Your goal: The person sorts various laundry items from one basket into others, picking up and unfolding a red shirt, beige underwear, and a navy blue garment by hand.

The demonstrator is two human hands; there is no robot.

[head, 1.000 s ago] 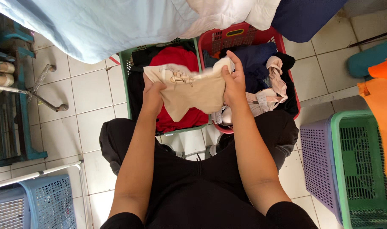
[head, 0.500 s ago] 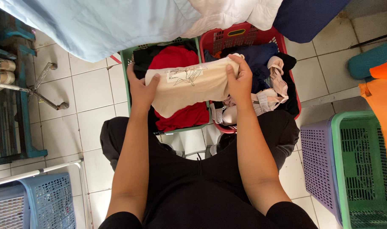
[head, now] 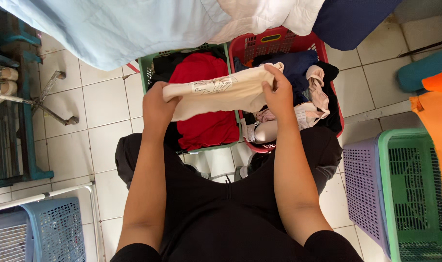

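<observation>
Fingers (head: 268, 86) of both hands clamped on cream garment (head: 216, 92), left hand (head: 155, 104) and right hand (head: 279, 94) at its ends, above green basket (head: 145, 73). Looks partly folded; not set down.

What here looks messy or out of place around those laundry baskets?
Only the red basket stands out: its clothes are heaped loosely, and a pale garment spills toward the rim. The cream cloth held between the left hand and right hand looks undamaged.

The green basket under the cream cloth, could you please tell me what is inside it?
The green basket holds a red garment and dark clothes. The cream cloth covers their middle, and anything beneath them is hidden.
</observation>
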